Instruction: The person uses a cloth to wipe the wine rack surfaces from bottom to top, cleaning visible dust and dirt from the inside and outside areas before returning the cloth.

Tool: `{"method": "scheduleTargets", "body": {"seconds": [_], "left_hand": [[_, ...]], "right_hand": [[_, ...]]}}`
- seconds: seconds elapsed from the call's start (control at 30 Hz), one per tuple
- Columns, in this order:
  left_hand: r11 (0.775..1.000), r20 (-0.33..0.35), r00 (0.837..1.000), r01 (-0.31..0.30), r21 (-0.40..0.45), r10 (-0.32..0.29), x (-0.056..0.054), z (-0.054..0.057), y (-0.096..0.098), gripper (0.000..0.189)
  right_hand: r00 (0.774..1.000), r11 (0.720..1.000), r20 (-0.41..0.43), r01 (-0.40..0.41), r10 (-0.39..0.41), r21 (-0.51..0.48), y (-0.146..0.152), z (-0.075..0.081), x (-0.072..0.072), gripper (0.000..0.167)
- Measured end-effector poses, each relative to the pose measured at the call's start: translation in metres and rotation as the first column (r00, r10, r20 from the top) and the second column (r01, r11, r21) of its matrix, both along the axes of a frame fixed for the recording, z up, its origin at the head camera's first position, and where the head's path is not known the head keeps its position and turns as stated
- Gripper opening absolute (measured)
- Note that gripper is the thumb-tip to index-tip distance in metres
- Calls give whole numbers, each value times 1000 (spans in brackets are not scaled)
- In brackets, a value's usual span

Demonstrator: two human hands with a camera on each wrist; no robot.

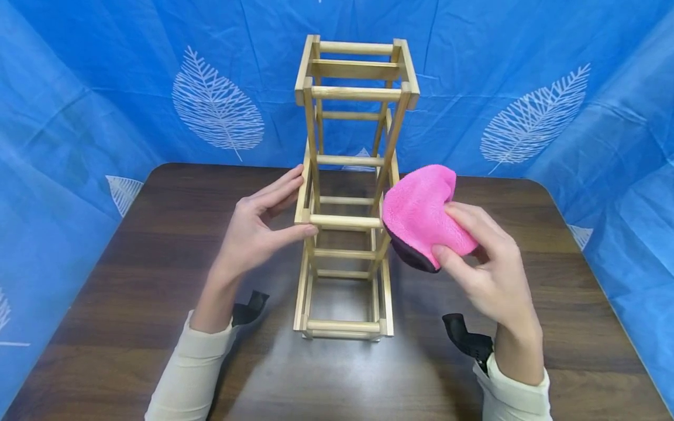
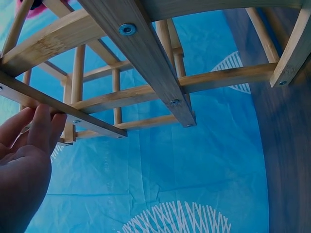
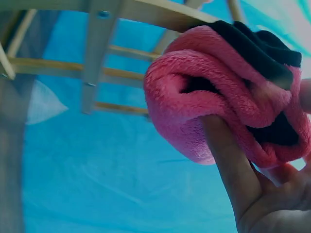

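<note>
A wooden rack (image 1: 344, 221) of pale slats and round rungs stands upright in the middle of the table. My left hand (image 1: 258, 225) holds its left side, the thumb at the front corner and the fingers along the side rail. In the left wrist view, the fingertips (image 2: 43, 116) lie against a slat. My right hand (image 1: 487, 257) grips a folded pink cloth (image 1: 421, 210) with a black underside, thumb in front and fingers behind. The cloth is against the right side of the rack at mid-height. In the right wrist view, the bunched cloth (image 3: 194, 107) hides part of a rail.
The rack rests on a dark brown wooden table (image 1: 131, 280). Behind and on both sides hangs a blue curtain (image 1: 463, 70) with white leaf prints. A black strap piece (image 1: 466, 336) sticks out at the right wrist, and another (image 1: 251, 307) at the left.
</note>
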State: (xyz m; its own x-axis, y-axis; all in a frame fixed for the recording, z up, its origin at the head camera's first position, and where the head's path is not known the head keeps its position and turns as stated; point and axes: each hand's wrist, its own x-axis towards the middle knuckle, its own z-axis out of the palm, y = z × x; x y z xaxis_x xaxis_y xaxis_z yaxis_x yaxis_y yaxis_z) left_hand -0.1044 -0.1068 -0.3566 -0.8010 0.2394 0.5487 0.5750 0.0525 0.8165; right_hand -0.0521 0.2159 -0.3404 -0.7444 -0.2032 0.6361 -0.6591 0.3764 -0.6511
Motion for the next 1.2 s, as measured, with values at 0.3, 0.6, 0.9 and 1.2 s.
{"method": "scheduleTargets", "body": {"seconds": [0.3,0.6,0.9,1.2], "left_hand": [[1000,-10,1000,0,-17,-1,-1,1,-3,71],[1000,-5,1000,5,-19,-5,-1,1,-3,72],[999,-10,1000,7,-32,-7,-2,1,-1,71],[1000,-17,1000,-2,-25,1,-1,0,-2,72]], "right_hand": [[990,976,131,79,-52,-205,-18,-25,-29,52],[933,843,140,359,-331,-400,-32,-31,-43,48],[934,774,226,357,-279,-522,-24,-33,-47,47],[860,919,506,248,-64,-305,-23,-48,-53,53]]}}
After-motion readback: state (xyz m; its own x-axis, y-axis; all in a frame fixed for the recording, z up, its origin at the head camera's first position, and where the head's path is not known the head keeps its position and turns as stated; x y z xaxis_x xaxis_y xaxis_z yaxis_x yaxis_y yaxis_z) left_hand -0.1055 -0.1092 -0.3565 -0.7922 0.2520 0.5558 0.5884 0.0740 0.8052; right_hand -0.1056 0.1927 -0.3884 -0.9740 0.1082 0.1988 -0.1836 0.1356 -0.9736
